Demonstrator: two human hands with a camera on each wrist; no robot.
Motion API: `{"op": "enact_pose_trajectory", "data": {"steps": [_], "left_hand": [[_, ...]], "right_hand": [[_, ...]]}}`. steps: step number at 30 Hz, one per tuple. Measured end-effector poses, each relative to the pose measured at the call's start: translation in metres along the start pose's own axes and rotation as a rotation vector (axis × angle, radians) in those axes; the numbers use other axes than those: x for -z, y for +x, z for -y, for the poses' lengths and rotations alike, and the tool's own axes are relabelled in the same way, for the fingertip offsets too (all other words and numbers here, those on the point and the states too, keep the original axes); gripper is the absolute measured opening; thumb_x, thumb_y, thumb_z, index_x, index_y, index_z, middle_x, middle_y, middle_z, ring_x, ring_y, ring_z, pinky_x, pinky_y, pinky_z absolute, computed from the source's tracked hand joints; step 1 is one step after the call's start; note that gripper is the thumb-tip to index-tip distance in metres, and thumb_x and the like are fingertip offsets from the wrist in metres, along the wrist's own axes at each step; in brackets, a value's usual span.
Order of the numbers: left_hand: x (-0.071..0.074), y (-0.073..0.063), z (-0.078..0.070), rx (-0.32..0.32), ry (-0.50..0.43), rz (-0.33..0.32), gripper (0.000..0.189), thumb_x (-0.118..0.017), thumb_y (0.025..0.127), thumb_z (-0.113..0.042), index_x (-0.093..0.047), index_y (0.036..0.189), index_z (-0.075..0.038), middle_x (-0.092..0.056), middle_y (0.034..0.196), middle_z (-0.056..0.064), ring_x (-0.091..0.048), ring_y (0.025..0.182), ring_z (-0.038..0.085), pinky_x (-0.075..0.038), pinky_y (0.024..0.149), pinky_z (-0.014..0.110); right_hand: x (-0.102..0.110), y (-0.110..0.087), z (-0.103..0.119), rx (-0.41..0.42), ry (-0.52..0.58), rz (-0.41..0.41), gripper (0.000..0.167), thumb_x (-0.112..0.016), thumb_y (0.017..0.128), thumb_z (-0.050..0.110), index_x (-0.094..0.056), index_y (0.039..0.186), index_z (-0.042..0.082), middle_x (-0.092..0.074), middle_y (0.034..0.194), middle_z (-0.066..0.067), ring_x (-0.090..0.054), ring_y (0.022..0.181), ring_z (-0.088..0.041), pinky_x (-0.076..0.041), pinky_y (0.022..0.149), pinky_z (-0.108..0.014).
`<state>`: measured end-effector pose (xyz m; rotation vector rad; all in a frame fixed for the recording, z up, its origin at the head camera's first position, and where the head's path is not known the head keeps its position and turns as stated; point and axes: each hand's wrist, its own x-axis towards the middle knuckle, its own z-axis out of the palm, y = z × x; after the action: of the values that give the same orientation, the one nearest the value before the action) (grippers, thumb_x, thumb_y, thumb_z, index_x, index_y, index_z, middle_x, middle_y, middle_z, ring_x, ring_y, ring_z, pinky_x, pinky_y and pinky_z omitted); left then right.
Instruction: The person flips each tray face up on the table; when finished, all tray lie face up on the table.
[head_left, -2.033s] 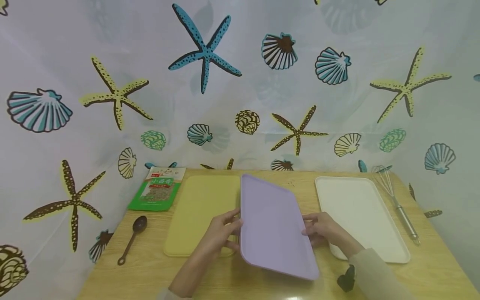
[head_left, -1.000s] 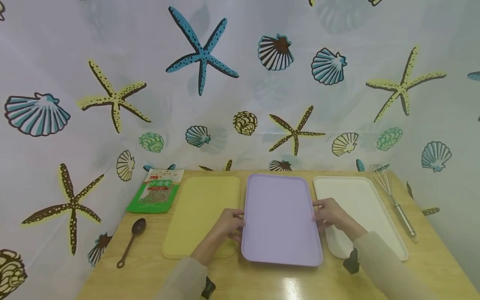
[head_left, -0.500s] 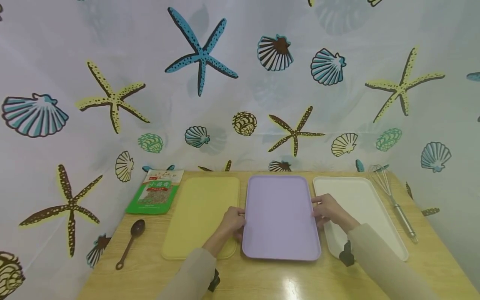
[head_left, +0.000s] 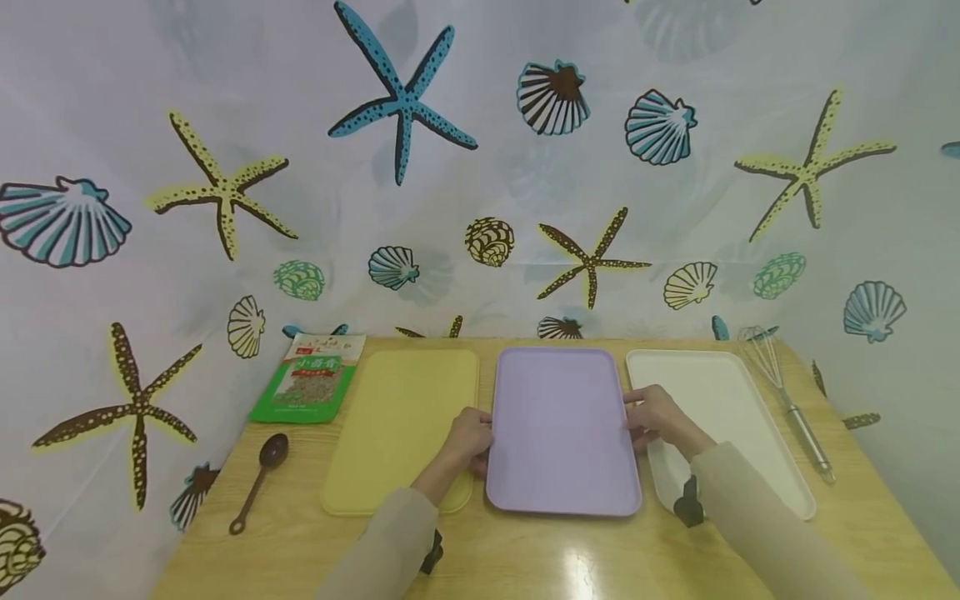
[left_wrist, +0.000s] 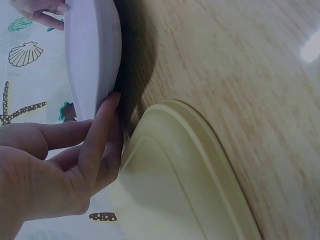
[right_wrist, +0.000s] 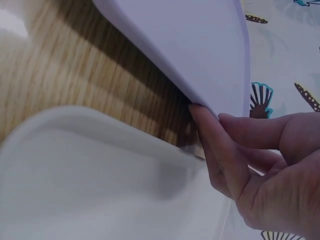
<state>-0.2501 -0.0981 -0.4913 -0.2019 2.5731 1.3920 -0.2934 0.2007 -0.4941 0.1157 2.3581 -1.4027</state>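
A lilac tray (head_left: 562, 425) lies level in the middle of the head view, between a yellow tray (head_left: 405, 417) and a white tray (head_left: 705, 392). My left hand (head_left: 469, 435) pinches its left edge. In the left wrist view, fingers of the left hand (left_wrist: 60, 167) reach under the rim, above the yellow tray's corner. On the opposite side my right hand (head_left: 660, 417) grips the right edge. The right wrist view shows the right hand (right_wrist: 265, 170) with thumb at the rim and fingers beneath. Shadow shows under the lilac tray (right_wrist: 200, 45) there, so its edge seems slightly raised.
A green seasoning packet (head_left: 309, 383) lies at the back left, with a dark brown spoon (head_left: 262, 475) in front of it. A wire whisk (head_left: 795, 417) lies right of the white tray. A shell-and-starfish curtain (head_left: 480, 167) hangs behind the wooden table (head_left: 525, 554).
The lilac tray was tilted two seconds ago; it has come level and dropped between the other trays. Over the last half second it shifted slightly away from me, both hands still holding it.
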Motion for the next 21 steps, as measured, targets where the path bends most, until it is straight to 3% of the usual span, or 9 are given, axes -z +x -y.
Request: {"op": "enact_pose_trajectory", "data": {"steps": [10,21], "left_hand": [[-0.0054,0.0012,-0.0015,-0.054,0.116,-0.03,0.036,-0.047,0.075,0.014,-0.069,0.104,0.011,-0.07,0.095,0.02,-0.058,0.075,0.023,-0.057,0.069,0.035],[-0.0098,0.0029,-0.0032,-0.074,0.157,-0.034,0.032,-0.048,0.076,0.015,-0.07,0.099,0.012,-0.069,0.085,0.018,-0.059,0.072,0.023,-0.058,0.069,0.037]], "right_hand": [[0.0017,0.0022,-0.0014,-0.036,-0.024,-0.015,0.06,-0.057,0.076,-0.016,-0.041,0.133,-0.018,-0.063,0.089,-0.025,-0.066,0.068,-0.025,-0.06,0.058,-0.037],[0.002,0.0082,-0.0077,-0.045,-0.032,-0.041,0.059,-0.058,0.076,-0.017,-0.042,0.133,-0.017,-0.062,0.085,-0.022,-0.065,0.067,-0.024,-0.06,0.057,-0.036]]}}
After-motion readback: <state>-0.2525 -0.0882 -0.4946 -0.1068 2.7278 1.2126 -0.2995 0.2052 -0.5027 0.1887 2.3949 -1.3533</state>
